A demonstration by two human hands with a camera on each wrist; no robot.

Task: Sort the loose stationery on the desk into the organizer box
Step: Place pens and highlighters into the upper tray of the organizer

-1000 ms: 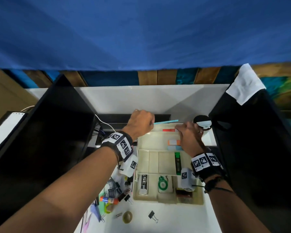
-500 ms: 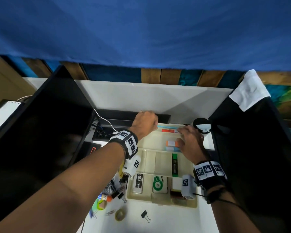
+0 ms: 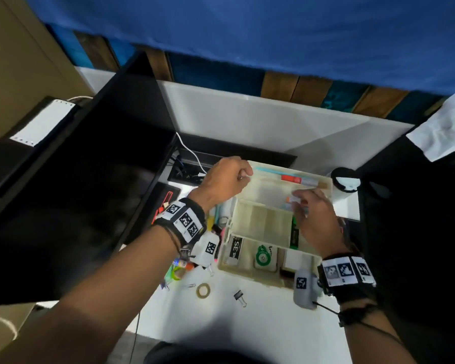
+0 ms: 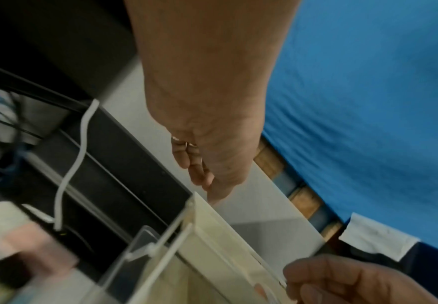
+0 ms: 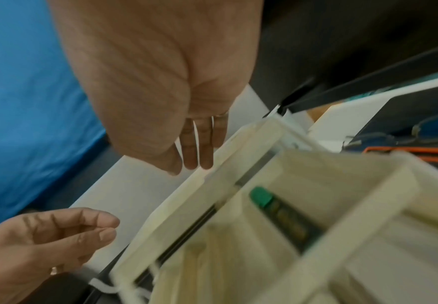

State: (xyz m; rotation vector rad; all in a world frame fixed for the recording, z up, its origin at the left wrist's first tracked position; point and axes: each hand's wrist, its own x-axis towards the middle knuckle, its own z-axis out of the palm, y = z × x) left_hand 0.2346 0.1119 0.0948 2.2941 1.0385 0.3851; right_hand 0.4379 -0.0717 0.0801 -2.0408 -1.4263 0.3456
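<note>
I read L hand [image 3: 227, 179] loosely curled, empty, at organizer box [image 3: 263, 224] back-left corner. Teal pen [image 3: 265, 169] lies in rear long slot, prob. because it fits lengthwise there. R hand [image 3: 314, 222] flat, holding nothing, over mid slots.

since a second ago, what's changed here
The left hand laid the blue pen into the far slot of the organizer box and let go; the right hand drew back toward the person. The green marker and box stayed put.

Office desk setup: white worktop [image 3: 221, 319] btwn black screen-like panels [image 3: 76, 195] L+R, white cable [image 3: 190, 151] into rear slot, loose binder clip [image 3: 240, 298], tape roll [image 3: 203, 290].
</note>
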